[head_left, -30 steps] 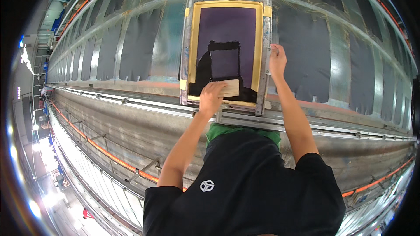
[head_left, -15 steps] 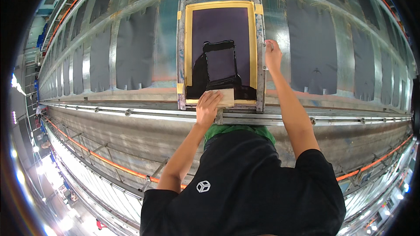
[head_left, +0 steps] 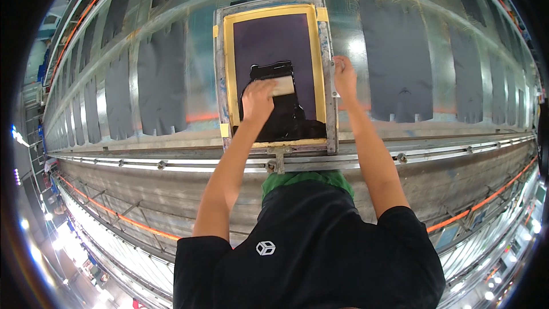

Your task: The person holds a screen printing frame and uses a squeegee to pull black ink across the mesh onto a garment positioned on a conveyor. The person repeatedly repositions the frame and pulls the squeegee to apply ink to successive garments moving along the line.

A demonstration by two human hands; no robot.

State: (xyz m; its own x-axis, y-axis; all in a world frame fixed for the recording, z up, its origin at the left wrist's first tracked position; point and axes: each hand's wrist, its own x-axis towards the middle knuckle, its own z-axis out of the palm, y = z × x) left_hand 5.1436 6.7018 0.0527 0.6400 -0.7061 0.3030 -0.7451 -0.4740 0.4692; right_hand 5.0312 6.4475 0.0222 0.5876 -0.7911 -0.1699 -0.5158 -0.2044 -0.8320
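Observation:
My left hand (head_left: 257,100) grips a flat pale squeegee (head_left: 282,85) on the purple mesh (head_left: 273,37) of a screen-printing frame (head_left: 219,68). Glossy black ink (head_left: 286,123) lies around and below the squeegee, over the screen's lower part. Yellow tape (head_left: 314,51) borders the mesh, inside a worn metal frame. My right hand (head_left: 344,77) is closed beside the frame's right rail, at a small metal fitting (head_left: 334,94); what is between its fingers I cannot make out.
The long metal table (head_left: 349,46) carries rows of grey sheets (head_left: 400,63) on both sides of the frame. A metal rail (head_left: 366,159) runs along the near edge, with a bracket (head_left: 279,163) under the frame. Orange pipes (head_left: 131,219) run along the aisle behind me.
The squeegee in my left hand has moved up from the screen's near edge to mid-screen, and black ink covers more of the inner rectangle. The whole view has shifted, the frame appearing farther left.

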